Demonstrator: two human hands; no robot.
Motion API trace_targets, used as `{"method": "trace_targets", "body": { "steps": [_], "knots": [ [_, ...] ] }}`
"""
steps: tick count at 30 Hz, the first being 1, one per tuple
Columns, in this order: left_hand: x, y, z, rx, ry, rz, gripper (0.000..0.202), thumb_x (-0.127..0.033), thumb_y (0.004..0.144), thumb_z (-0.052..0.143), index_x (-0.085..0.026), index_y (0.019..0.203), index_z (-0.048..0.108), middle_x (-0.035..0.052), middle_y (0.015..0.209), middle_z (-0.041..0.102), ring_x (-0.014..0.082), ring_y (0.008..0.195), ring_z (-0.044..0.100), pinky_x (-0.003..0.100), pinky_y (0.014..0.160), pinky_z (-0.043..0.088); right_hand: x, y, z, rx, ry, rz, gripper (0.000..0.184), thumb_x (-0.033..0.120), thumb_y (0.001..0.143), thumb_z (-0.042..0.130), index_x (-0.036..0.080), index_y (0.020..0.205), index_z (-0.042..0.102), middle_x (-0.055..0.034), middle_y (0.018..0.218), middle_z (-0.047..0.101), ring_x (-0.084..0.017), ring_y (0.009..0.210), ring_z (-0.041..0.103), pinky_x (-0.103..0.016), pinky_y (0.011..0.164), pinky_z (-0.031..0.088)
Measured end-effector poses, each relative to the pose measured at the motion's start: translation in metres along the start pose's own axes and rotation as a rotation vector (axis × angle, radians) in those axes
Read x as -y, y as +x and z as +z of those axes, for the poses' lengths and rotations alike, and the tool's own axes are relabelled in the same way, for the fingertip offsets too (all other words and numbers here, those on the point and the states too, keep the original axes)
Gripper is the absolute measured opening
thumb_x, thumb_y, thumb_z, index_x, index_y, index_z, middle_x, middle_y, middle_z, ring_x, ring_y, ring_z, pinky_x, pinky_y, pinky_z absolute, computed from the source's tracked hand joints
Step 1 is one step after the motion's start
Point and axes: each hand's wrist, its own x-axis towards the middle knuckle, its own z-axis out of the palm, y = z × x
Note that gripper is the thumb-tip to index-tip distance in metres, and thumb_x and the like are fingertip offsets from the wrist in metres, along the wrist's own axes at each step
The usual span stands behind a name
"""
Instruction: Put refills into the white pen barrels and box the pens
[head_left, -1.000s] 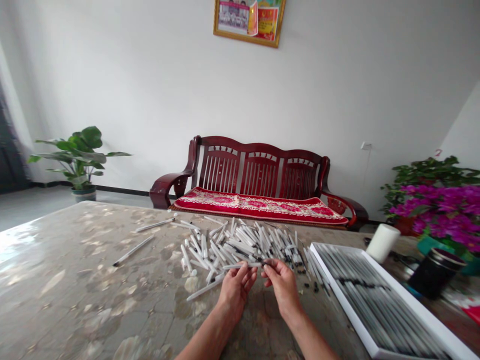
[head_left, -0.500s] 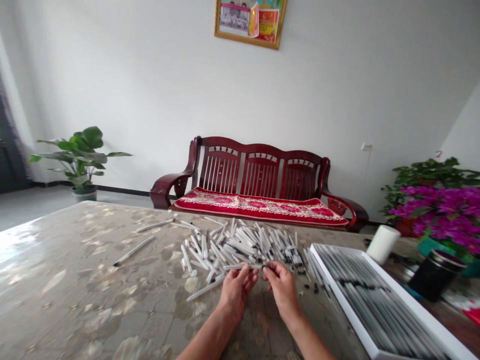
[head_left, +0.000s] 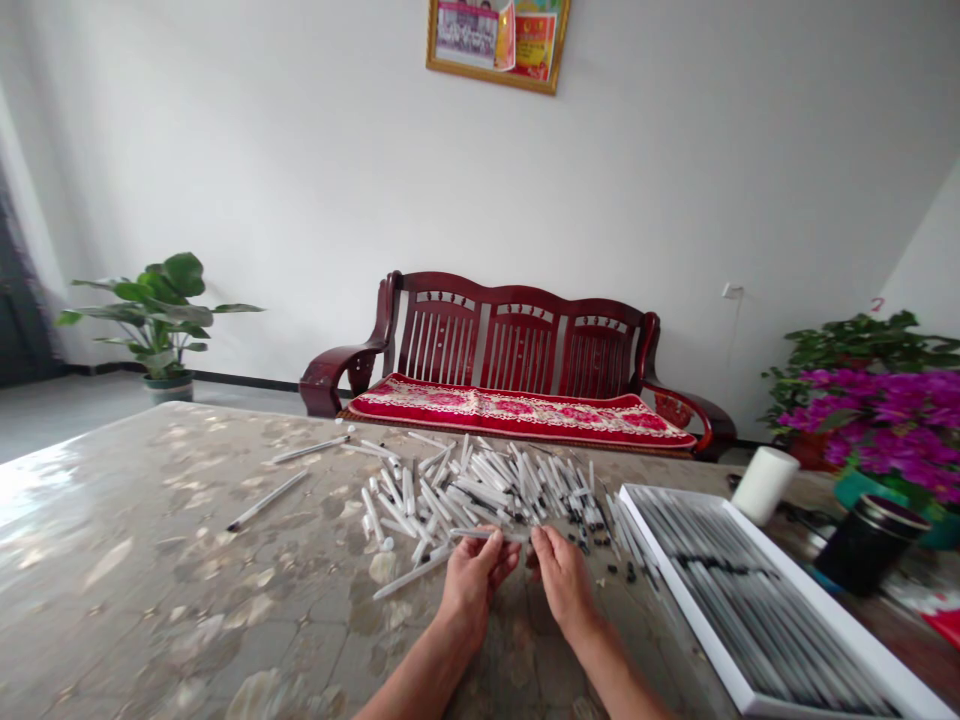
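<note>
Green, glossy leaves [head_left: 161, 305] fan out at left. Mottled, shiny table [head_left: 150, 590] fills the lower left. Lower centre, slim translucent tubes [head_left: 487, 485] lie jumbled; just before them the left hand [head_left: 469, 580] pinches a straight, cloudy pen [head_left: 468, 533]. The right hand [head_left: 564, 580] curls at the pen's right end; whether it grips, I cannot tell. Lower right, a white, straight-edged box [head_left: 688, 602] holds smooth grey pens [head_left: 780, 620].

A home's living room, shown by the carved wooden settee [head_left: 517, 335], framed pictures [head_left: 496, 42] beyond and potted plant [head_left: 161, 315] at far left.
</note>
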Motion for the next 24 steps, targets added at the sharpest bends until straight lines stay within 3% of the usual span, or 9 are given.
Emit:
{"method": "trace_targets", "body": {
  "steps": [4,7,10,15,20,24],
  "knots": [
    [-0.0013,-0.0008,0.0007,-0.003,-0.013,-0.009,0.015,-0.004,0.074,0.075,-0.013,0.071,0.063,0.0021,0.064,0.069,0.0141,0.06,0.071,0.022,0.06,0.06,0.0008,-0.0003,-0.0022,0.065,0.089,-0.037,0.039,0.058,0.091,0.044,0.024,0.08,0.059,0.0012,0.066,0.06,-0.017,0.062,0.056,-0.026,0.056,0.042],
    [-0.0005,-0.0012,0.001,0.024,0.01,-0.016,0.015,-0.005,0.073,0.077,-0.012,0.072,0.064,0.0024,0.064,0.069,0.0143,0.059,0.071,0.022,0.059,0.059,-0.0013,0.0002,-0.0027,0.031,0.024,-0.052,0.036,0.055,0.089,0.049,0.024,0.073,0.057,0.0028,0.059,0.055,-0.016,0.057,0.052,-0.025,0.054,0.038],
    [0.0009,-0.001,0.0014,0.028,0.025,-0.025,0.015,-0.006,0.072,0.078,-0.013,0.072,0.064,0.0029,0.063,0.07,0.0147,0.058,0.071,0.022,0.057,0.059,-0.0044,0.0002,-0.0037,0.035,-0.024,-0.001,0.044,0.057,0.092,0.041,0.024,0.066,0.054,0.0012,0.055,0.056,-0.016,0.054,0.052,-0.026,0.052,0.037],
    [0.0011,-0.0008,0.0013,0.005,0.011,-0.014,0.016,-0.006,0.073,0.077,-0.013,0.071,0.063,0.0021,0.063,0.07,0.0143,0.059,0.071,0.021,0.058,0.06,-0.0055,-0.0005,-0.0058,0.078,-0.004,-0.062,0.037,0.054,0.093,0.042,0.024,0.079,0.059,0.0013,0.064,0.06,-0.017,0.061,0.056,-0.025,0.056,0.04],
    [0.0024,-0.0011,0.0003,0.027,0.032,-0.03,0.015,-0.007,0.073,0.078,-0.013,0.073,0.064,0.0031,0.063,0.07,0.0147,0.059,0.071,0.022,0.057,0.06,-0.0043,-0.0001,-0.0057,0.053,-0.055,-0.006,0.046,0.057,0.093,0.039,0.024,0.065,0.055,0.0002,0.056,0.056,-0.017,0.053,0.052,-0.026,0.05,0.035],
    [0.0023,-0.0007,-0.0001,0.021,0.016,-0.028,0.015,-0.007,0.074,0.077,-0.013,0.071,0.063,0.0029,0.062,0.07,0.0141,0.059,0.071,0.022,0.059,0.06,-0.001,-0.0007,-0.0064,0.066,-0.039,-0.08,0.037,0.053,0.092,0.045,0.024,0.072,0.058,0.0011,0.061,0.059,-0.017,0.059,0.055,-0.025,0.055,0.036]
  ]
}}
